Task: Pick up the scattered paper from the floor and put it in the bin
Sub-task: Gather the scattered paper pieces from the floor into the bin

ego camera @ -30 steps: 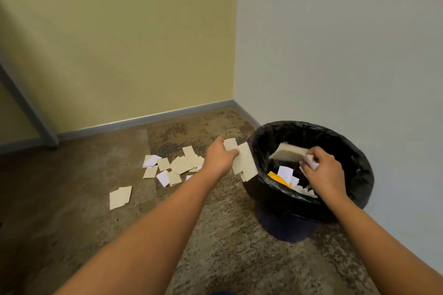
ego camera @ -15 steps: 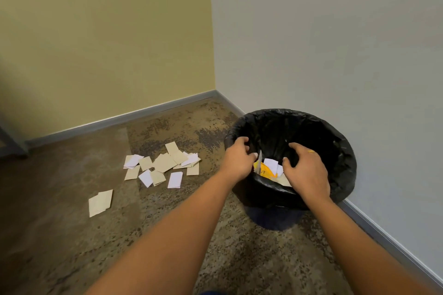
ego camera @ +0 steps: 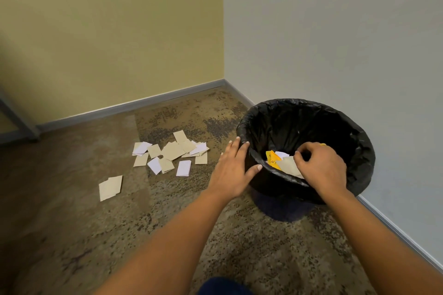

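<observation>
We see one bin (ego camera: 359,141), two hands: left hand (ego camera: 231,170) fingers spread empty on its rim, right hand (ego camera: 321,170) fingers curled over paper inside; whether they grip it is unclear.

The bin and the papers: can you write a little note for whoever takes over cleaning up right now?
Left hand: open, empty, fingers resting on the near-left rim of the round bin with a black plastic liner.
Right hand: over the bin's mouth, fingers curled at the paper inside; whether it grips any cannot be told.
In the bin: a beige paper piece, white bits and an orange-yellow piece.
Left to do: the cluster of beige and white paper rectangles on the brown speckled carpet, left of the bin, plus the lone pair of beige sheets lying nearer and farther left.
</observation>
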Tool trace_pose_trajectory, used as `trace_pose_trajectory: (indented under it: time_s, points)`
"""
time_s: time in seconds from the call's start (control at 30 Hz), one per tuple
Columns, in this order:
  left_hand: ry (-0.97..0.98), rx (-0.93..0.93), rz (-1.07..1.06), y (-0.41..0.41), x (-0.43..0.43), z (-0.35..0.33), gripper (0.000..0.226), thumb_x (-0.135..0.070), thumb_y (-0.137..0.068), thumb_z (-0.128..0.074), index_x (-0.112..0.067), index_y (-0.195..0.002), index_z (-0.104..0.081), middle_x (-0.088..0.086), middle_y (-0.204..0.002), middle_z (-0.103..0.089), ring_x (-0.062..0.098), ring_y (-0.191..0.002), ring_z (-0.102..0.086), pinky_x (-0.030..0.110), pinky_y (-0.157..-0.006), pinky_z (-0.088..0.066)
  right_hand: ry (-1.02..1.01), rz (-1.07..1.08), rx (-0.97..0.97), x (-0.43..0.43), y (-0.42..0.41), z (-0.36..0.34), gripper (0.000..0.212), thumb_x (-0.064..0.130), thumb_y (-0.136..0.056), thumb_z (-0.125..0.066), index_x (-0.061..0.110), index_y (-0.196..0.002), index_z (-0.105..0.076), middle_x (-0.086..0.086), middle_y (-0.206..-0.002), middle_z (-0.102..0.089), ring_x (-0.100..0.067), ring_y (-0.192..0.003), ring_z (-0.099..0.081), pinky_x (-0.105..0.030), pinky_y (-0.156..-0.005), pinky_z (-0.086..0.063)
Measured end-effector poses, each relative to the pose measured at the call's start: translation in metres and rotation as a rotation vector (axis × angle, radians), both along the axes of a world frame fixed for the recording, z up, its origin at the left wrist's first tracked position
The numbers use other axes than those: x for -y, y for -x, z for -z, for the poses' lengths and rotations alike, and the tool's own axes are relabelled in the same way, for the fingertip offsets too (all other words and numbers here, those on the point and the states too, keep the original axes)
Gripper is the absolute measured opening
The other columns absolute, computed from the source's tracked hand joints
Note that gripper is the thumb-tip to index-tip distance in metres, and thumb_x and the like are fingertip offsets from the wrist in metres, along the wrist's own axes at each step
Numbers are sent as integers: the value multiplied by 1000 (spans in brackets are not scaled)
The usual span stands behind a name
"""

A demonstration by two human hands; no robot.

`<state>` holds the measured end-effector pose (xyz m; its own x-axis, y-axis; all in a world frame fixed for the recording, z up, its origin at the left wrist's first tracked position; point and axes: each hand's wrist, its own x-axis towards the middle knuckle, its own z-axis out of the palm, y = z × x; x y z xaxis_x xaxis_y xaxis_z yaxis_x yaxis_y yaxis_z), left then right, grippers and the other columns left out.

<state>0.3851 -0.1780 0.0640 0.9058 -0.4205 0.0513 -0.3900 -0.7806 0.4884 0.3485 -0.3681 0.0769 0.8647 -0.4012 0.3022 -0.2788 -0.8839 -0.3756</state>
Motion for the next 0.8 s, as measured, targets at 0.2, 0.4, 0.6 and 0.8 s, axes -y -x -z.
trace_pose_trajectory:
  time_s: [0.2, 0.4, 0.6, 0.8]
  points:
    - [-27, -44, -135, -19, -44, 32, 71, -51, -93, -41, -18, -150, -14, 3, -160, -3, 20, -147, -4, 44, -119, -15, 190, -147, 189, -55, -8, -21, 19, 27, -86, -56, 15, -78, -69, -3, -73, -66, -27, -77, -61, -35, -66, -45]
    - [-96, -156, -266, -43, -103, 91, 74, -52, -91, -44, -16, -149, -15, 6, -159, -4, 23, -147, -6, 50, -117, -18, 198, -529, 217, -146, -47, 18, 12, 26, -80, -62, 16, -74, -66, 3, -67, -62, -17, -69, -59, -29, -67, -47]
    - [-234, -254, -430, -72, -173, 145, 73, -53, -92, -41, -18, -150, -13, 7, -159, -2, 25, -147, -3, 54, -116, -9, 234, -791, -250, -207, -81, 107, 32, 30, -96, -35, 15, -113, -57, -1, -108, -60, -18, -110, -49, -37, -100, -37]
    - [-313, -231, -570, -97, -240, 197, 75, -50, -92, -45, -13, -149, -14, 11, -159, 4, 29, -147, 2, 52, -118, -11, 235, -803, -408, -218, -128, 180, 32, 30, -95, -36, 16, -118, -55, -2, -117, -59, -18, -116, -44, -37, -102, -32]
